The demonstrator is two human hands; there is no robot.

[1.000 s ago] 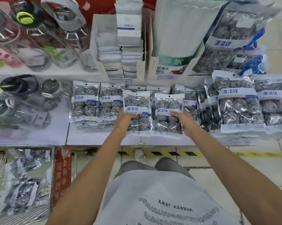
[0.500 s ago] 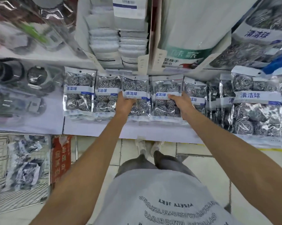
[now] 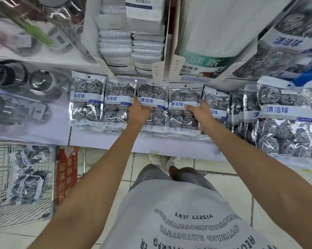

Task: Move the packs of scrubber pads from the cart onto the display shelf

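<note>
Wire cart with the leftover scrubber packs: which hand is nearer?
Left. The left hand is on a shelf pack, on the cart's side; the right hand holds the next pack, farther right.

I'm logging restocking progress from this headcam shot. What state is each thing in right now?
Left hand: gripping the third scrubber pack in the row, on the shelf.
Right hand: gripping the fourth scrubber pack, on the shelf.
Two leftmost packs: lying flat, side by side, untouched.
Display shelf: front edge bare.
Cart: holds packs not yet shelved.
Large scrubber packs: piled at the right.
</note>
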